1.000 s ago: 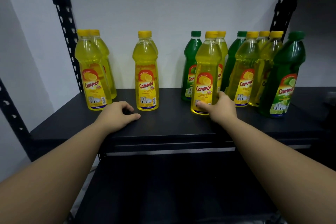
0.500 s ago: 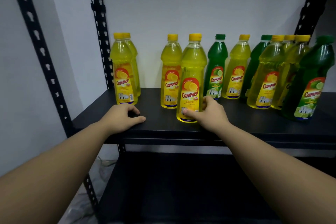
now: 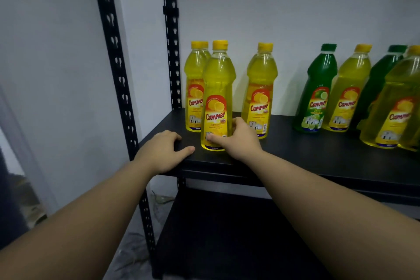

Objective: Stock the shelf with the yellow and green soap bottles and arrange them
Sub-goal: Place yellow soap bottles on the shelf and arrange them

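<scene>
While the right hand (image 3: 238,141) curls round the base of a yellow bottle (image 3: 217,98), thumb across the bottom of the label and fingers wrapped behind, the bottle stands upright near the front left of the black shelf (image 3: 318,154). That's a firm grip, low down, on clear ribbed plastic: broad in the body, pinched to a narrow neck, topped by a yellow cap. The liquid inside glows lemon-yellow, and the red and yellow label reads "Cammer".

Over on the left hand (image 3: 162,151), nothing is held. It rests palm down on the shelf's front left corner, fingers loosely bent over the matte surface, thumb stretched out towards the gripped bottle but just short of it.

Just behind the held bottle stands a yellow pair at the back left (image 3: 193,88), one half hidden behind the other, close to the wall. To the right, another yellow bottle (image 3: 261,88) stands upright, its lower part touching or just behind the right hand's knuckles; which, he cannot tell from here.

Further right, well apart, a green bottle (image 3: 318,88) with a green cap stands beside more yellow ones (image 3: 347,88), with a dark green one behind them at the frame's edge, crowded together.

The shelf is smooth, dark metal, carried on black perforated uprights (image 3: 118,75). A pale plain wall (image 3: 272,7) sits behind.
</scene>
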`<state>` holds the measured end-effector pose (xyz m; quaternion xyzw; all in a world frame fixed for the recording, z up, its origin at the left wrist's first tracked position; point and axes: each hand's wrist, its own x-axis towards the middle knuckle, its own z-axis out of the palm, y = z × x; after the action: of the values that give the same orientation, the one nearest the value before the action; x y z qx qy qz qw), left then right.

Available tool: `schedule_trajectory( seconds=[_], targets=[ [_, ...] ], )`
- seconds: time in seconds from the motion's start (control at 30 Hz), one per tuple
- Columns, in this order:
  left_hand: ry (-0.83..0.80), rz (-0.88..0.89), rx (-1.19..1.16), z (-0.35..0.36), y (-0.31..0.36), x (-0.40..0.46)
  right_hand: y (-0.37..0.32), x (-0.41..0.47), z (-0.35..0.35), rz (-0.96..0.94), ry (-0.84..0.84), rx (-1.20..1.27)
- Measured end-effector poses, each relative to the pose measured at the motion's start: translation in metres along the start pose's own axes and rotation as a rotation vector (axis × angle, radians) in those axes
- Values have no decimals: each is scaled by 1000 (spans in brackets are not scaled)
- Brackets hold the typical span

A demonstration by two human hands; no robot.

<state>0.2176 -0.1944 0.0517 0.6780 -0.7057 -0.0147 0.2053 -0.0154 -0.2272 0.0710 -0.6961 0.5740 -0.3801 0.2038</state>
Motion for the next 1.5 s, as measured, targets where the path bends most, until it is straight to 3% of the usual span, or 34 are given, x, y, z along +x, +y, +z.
schedule_trajectory(
  seconds=[0.4, 1.5],
  targets=[
    [-4, 63, 100, 0, -4, -17, -15, 14, 31, -64, -68, 62],
    [61, 64, -33, -5, -4, -23, -29, 26, 58, -10, -113, -52]
  ],
)
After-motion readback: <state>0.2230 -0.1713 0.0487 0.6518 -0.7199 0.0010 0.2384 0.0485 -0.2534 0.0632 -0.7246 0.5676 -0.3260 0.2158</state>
